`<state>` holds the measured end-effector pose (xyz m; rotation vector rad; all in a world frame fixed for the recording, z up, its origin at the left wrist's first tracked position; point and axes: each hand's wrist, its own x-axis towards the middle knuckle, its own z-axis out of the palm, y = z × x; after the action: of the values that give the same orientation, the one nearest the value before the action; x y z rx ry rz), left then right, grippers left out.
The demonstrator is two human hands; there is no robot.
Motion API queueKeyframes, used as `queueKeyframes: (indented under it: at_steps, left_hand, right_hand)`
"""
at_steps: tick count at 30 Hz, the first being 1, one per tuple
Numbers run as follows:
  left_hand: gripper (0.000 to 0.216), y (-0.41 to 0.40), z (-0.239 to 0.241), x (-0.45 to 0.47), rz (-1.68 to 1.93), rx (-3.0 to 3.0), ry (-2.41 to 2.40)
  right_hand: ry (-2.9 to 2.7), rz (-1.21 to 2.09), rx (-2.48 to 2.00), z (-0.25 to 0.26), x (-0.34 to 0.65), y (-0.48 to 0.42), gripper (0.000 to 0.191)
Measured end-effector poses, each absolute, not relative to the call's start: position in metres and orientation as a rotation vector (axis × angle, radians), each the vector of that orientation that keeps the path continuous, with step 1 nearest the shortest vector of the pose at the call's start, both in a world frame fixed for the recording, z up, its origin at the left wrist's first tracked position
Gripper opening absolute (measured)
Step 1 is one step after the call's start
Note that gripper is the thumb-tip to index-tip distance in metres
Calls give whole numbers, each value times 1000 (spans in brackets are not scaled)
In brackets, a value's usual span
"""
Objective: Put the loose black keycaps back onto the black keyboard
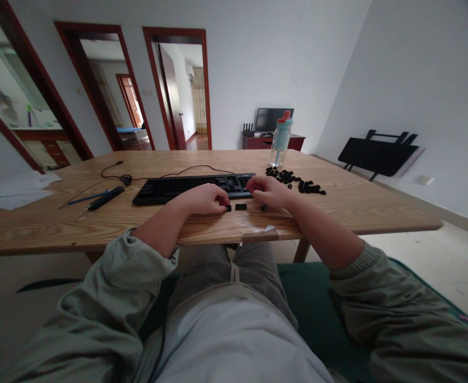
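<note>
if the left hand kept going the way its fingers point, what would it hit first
Probably the small black keycap lying just beyond the left hand fingertips, in front of the keyboard. Depth is hard to judge; the hand may already touch another cap.

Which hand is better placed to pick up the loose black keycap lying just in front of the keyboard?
Probably the left hand: its fingertips sit right beside the keycap. The right hand rests at the keyboard edge, slightly farther.

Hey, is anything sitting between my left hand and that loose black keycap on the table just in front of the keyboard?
Nothing visible: the left hand lies just left of the keycap, bare table between.
</note>
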<state>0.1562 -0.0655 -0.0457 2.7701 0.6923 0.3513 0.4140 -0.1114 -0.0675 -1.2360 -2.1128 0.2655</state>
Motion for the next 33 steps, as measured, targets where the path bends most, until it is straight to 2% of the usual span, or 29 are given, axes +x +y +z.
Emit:
queueKeyframes:
  at_steps: [16,24,33]
  left_hand:
    - [25,-72,-45,163,390,2796,703]
    - [26,-68,-51,164,396,2850,720]
    - [29,-73,-47,163,414,2838,728]
  right_hand:
    - [-2110,259,-1277,-68,417,-110,21]
    - [-2220,618,-1462,-48,439,-123,26]
    - [-2288,697,-1611,-44,440,-129,19]
